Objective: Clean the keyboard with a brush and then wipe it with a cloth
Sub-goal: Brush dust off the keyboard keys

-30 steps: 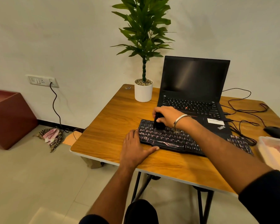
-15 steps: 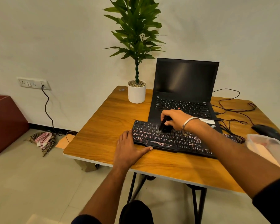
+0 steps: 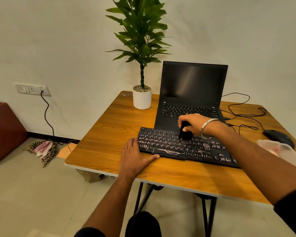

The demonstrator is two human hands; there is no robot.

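A black keyboard (image 3: pixel 167 144) with reddish key markings lies across the wooden table (image 3: pixel 109 134), in front of the laptop. My right hand (image 3: pixel 193 124) grips a black brush (image 3: pixel 184 133), whose bristles rest on the keys near the keyboard's middle. My left hand (image 3: pixel 135 158) lies flat on the table at the keyboard's left front corner, with its thumb along the keyboard's front edge. I cannot make out a cloth on the table; a checked one (image 3: pixel 43 149) lies on the floor by the wall.
An open black laptop (image 3: pixel 191 89) stands behind the keyboard, with a potted plant (image 3: pixel 142 98) at its left. A black mouse (image 3: pixel 278 137), loose cables (image 3: pixel 243 115) and a translucent plastic container (image 3: pixel 284 149) occupy the table's right side. A dark red box (image 3: pixel 3 132) stands at far left.
My right hand has carried the brush rightward along the keys, from the keyboard's left part to its middle. My left hand stays at the left corner. The view has shifted slightly.
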